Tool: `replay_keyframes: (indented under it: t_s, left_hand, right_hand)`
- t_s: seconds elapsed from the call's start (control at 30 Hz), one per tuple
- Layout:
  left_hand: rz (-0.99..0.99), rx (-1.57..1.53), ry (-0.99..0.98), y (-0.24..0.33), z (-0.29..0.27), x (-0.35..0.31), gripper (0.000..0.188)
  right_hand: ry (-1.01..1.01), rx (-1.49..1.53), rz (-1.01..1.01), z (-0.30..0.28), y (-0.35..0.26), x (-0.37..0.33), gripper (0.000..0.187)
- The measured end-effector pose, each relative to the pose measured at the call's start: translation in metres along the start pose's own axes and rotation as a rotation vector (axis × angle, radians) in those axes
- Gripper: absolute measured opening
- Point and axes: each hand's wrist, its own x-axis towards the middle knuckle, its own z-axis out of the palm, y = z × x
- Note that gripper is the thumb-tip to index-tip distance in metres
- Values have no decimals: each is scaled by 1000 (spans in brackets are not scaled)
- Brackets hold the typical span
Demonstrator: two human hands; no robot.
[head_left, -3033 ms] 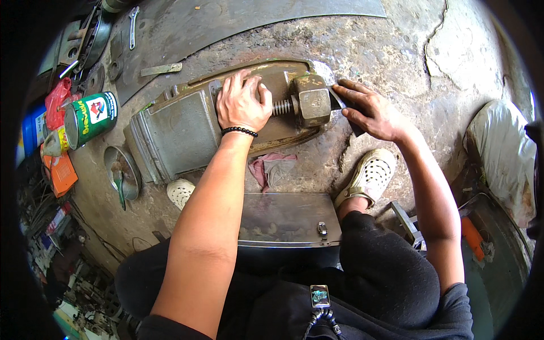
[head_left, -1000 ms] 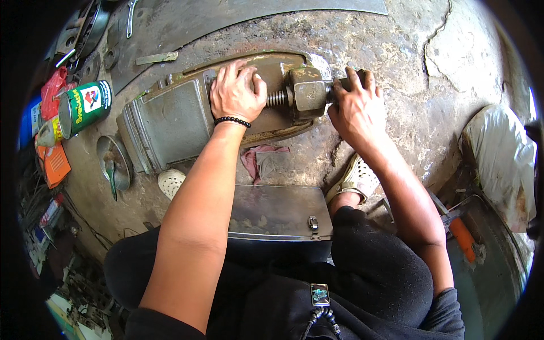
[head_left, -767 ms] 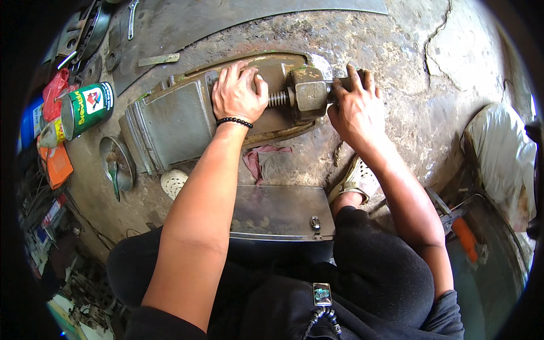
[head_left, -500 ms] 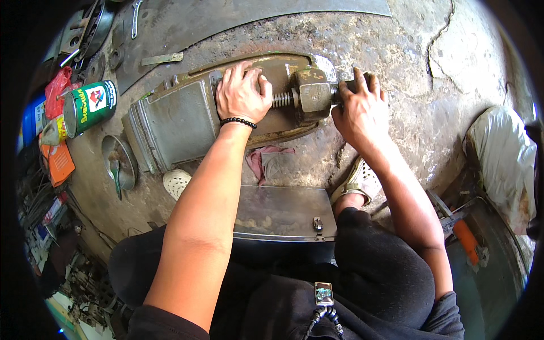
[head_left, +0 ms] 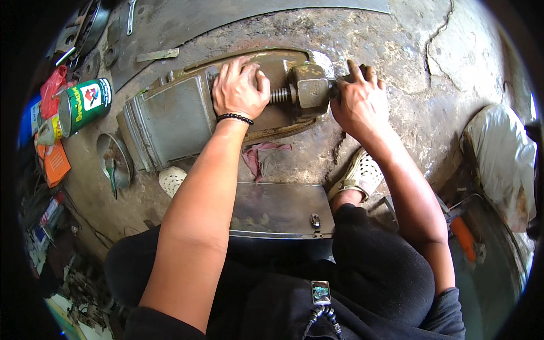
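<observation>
A large, worn machine vise [head_left: 170, 122] lies on its base on the floor, its length running left to right. My left hand [head_left: 241, 90], with a black bead bracelet at the wrist, rests over the sliding jaw, fingers curled toward its far side and thumb beside the screw. Right of that hand, the threaded screw [head_left: 279, 96] runs into a heavy block [head_left: 312, 93] at the vise's right end. Just past the block, my right hand [head_left: 360, 102] is closed around the dark end of the screw; its palm and fingers hide most of that end.
A metal box [head_left: 277, 209] with a latch sits between my feet. Near the vise lie a reddish rag [head_left: 262, 158], a bowl with a brush [head_left: 115, 161], a green can [head_left: 85, 107] and a flat metal strip [head_left: 157, 55]. A wrench [head_left: 131, 17] lies farther off; a white sack [head_left: 498, 164] stands at right.
The view has shifted slightly, moving the scene a little left. My right hand's fingers have changed position a little on the screw end. My left hand stays on the jaw.
</observation>
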Motion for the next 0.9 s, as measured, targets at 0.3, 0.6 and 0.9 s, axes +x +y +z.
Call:
replay_keyframes:
  t_s: [0.3, 0.6, 0.9]
  left_hand:
    - [-11, -12, -1, -1, 3, 2, 23]
    - [6, 6, -7, 0, -1, 2, 20]
    - [-5, 11, -7, 1, -1, 1, 20]
  right_hand:
    - [-37, -29, 68, -1, -3, 1, 47]
    - [-53, -46, 65, -1, -4, -1, 43]
    - [-72, -21, 83, 2, -2, 0, 44]
